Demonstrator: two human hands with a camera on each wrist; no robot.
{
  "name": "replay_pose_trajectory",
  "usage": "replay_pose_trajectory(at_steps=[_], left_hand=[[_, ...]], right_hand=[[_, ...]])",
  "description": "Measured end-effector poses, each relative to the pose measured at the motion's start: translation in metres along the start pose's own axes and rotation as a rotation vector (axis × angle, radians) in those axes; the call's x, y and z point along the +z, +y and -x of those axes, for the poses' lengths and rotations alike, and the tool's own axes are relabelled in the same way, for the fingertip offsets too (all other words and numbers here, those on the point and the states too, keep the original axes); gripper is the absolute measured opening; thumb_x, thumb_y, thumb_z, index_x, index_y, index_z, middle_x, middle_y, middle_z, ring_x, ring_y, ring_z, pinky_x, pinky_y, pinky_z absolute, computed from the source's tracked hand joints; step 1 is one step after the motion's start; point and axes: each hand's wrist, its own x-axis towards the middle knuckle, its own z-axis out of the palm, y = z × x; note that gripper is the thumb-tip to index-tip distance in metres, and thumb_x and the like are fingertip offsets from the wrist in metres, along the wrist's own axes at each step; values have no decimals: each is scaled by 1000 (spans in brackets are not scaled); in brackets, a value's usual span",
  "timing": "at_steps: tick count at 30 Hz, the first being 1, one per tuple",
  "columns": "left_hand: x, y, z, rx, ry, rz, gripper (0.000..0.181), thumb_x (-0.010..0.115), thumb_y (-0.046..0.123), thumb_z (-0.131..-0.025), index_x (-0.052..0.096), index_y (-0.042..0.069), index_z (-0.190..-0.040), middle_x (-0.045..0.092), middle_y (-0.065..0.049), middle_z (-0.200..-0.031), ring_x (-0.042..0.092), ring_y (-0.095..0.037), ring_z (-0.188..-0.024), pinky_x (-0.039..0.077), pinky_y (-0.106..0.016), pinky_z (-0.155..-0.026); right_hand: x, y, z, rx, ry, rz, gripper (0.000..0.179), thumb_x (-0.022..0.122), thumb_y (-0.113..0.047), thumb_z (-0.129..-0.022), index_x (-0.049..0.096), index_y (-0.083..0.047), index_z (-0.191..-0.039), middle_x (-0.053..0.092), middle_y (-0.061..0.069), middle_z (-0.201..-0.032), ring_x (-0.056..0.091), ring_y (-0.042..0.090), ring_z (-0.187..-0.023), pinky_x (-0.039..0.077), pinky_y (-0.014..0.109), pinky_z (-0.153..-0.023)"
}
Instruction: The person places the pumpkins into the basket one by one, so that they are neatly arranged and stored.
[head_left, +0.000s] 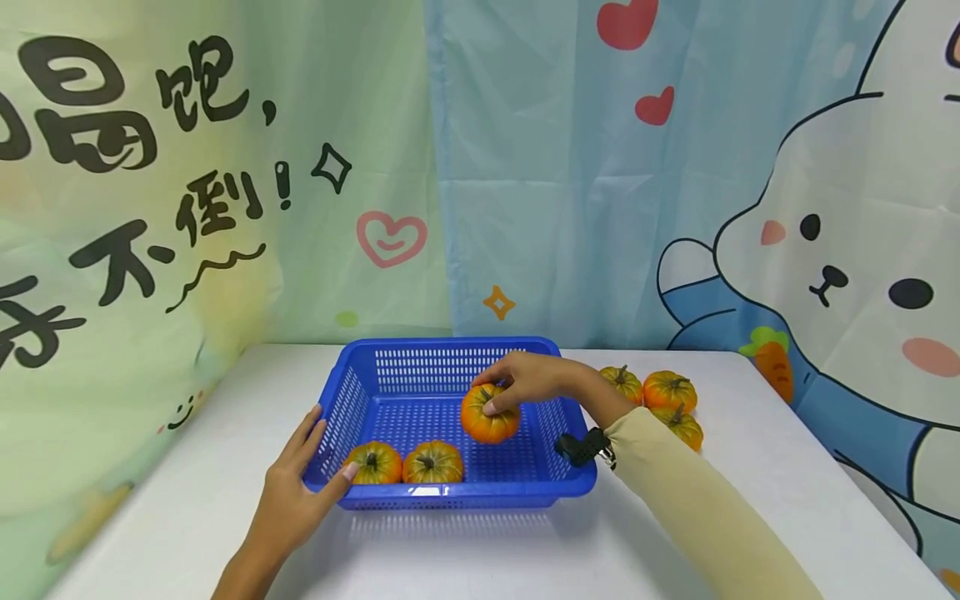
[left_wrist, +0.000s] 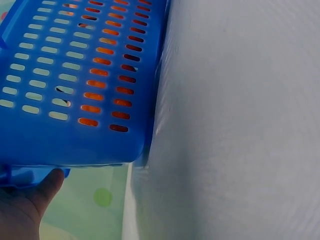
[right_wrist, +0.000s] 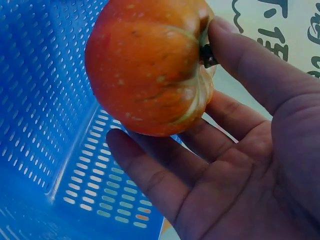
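Note:
My right hand [head_left: 531, 379] grips a small orange pumpkin [head_left: 487, 423] over the inside of a blue plastic basket [head_left: 517, 493]. In the right wrist view the thumb lies by the stem of this pumpkin [right_wrist: 150, 70], with the fingers round its other side. Two more pumpkins, a left one [head_left: 375, 463] and one beside it [head_left: 433, 463], sit in the basket's near left part. At the basket's left side, my left hand [head_left: 296, 492] rests on the rim, thumb over the near corner. The left wrist view shows its thumb [left_wrist: 49, 187] against the rim below the slotted wall [left_wrist: 60, 135].
Right of the basket, three pumpkins [head_left: 670, 390] lie in a group on the white table [head_left: 465, 558], partly behind the right forearm. A dark strap [head_left: 585, 447] is on the right wrist. A printed curtain [head_left: 510, 167] hangs behind the table.

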Motion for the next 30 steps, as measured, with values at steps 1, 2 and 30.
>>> replay_pose_trajectory(at_steps=[1,2,30], left_hand=[[0,0,0,-1,-1,-1,72,74,25,-85,44,-9,-140,34,-16,-153,37,-47,-133,39,-52,-97],[0,0,0,-2,-2,-2,72,74,25,-85,44,-9,-140,34,-16,-153,37,-47,-133,40,-53,-97],[1,-3,0,1,3,5,73,75,25,-84,44,-10,-140,34,-15,-153,36,-46,-134,39,-55,-98]], right_hand=[[0,0,-1,9,1,-3,50,72,-25,-89,59,-3,-133,66,3,-111,60,16,-100,54,28,-84],[1,0,-2,11,-2,-4,50,72,-25,-89,60,-3,-132,66,3,-111,60,17,-100,54,28,-84],[22,5,-18,65,-232,-48,44,77,-22,-84,65,-14,-126,66,-6,-108,60,14,-103,50,30,-92]])
